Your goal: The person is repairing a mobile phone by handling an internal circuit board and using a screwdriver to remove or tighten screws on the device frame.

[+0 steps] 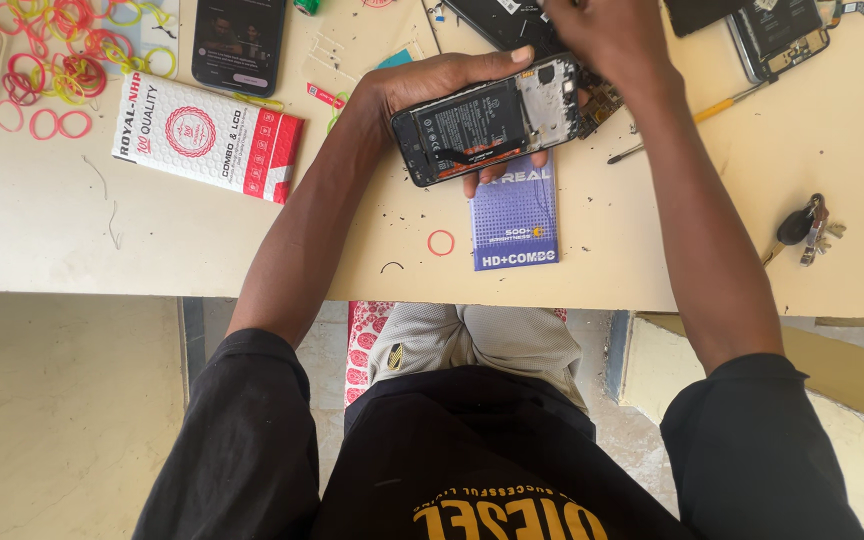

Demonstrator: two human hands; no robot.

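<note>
Opened phone (492, 125), back cover off, lying screen-down above table (52, 230), upper centre of view. Left hand (432, 85) cradling it, thumb over top edge, fingertips wrapping under bottom edge. Right hand (607, 40) pressing at phone's 2 o'clock corner; finger spread cannot tell. Purple box (515, 220) sitting at 6 o'clock, just beneath. White-red box (207, 135) at 9 o'clock, well apart. Keys (802, 230) at 4 o'clock.

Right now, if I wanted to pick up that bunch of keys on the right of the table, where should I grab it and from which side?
Take the bunch of keys by the dark key head, the thickest part, which points toward the table's front edge. Come straight down from above: it lies flat on bare tabletop, apart from everything else. Both the left hand and the right hand are busy with the opened phone.
</note>
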